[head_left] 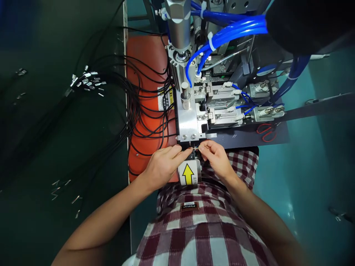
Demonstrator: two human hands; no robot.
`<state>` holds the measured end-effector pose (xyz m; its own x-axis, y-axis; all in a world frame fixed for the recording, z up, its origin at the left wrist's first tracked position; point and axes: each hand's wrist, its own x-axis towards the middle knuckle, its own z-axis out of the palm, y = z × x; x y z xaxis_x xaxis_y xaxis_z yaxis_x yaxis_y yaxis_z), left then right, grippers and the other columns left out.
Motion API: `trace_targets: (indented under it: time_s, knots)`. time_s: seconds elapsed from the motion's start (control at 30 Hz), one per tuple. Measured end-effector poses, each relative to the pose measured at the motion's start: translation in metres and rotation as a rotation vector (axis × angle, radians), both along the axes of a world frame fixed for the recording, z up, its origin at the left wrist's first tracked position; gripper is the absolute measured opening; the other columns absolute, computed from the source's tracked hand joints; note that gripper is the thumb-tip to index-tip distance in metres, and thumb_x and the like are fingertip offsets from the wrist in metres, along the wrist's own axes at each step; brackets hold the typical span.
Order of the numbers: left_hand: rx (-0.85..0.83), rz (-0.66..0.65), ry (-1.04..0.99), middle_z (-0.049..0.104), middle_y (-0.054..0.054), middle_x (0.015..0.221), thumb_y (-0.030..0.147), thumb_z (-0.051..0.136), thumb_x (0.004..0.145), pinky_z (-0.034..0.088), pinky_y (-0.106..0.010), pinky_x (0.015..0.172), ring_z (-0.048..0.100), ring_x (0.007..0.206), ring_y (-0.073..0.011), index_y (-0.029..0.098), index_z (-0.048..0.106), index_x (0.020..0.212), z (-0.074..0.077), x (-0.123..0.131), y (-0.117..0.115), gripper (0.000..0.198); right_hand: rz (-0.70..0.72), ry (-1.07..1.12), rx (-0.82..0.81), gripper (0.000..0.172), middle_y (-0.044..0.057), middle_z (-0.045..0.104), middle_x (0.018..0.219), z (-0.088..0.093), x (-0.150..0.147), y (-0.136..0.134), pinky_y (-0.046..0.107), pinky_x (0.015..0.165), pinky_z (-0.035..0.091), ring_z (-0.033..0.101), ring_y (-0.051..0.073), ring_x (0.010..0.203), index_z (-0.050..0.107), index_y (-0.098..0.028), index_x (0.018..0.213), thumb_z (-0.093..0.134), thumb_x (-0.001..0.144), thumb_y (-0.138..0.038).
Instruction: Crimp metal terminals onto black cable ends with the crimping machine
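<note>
My left hand (163, 164) and my right hand (215, 157) meet at the front of a small metal press (188, 123). Both pinch a tiny metal connector (195, 148) on the end of a thin black cable, right under the press block. The fingertips almost touch each other. Just below my hands is a white label with a yellow arrow (188, 173) that points up toward the press. A steel cylinder (179, 26) rises above the press.
Several black cables (144, 107) with metal ends (88, 80) loop over an orange mat (145, 55) and the dark table at the left. Blue air hoses (233, 29) run across the machine. Red-handled scissors (264, 132) lie to the right.
</note>
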<state>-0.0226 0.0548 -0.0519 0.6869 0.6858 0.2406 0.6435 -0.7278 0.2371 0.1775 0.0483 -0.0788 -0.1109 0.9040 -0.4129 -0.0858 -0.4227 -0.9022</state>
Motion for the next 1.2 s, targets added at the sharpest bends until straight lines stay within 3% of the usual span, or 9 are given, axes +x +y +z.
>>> trace_targets:
  time_s: [1.2]
  knots:
    - [-0.012, 0.017, 0.037, 0.055, -0.004, 0.074, 0.016, 0.039, 0.095, 0.043, -0.025, 0.057, 0.054, 0.064, -0.0151, 0.016, 0.063, 0.117, -0.0011, -0.0012, -0.0009, 0.033, 0.023, -0.062, 0.027, 0.025, -0.004, 0.046, 0.058, 0.0033, 0.0004, -0.0022, 0.025, 0.05, 0.033, 0.039, 0.011, 0.052, 0.055, -0.019, 0.074, 0.062, 0.083, -0.041]
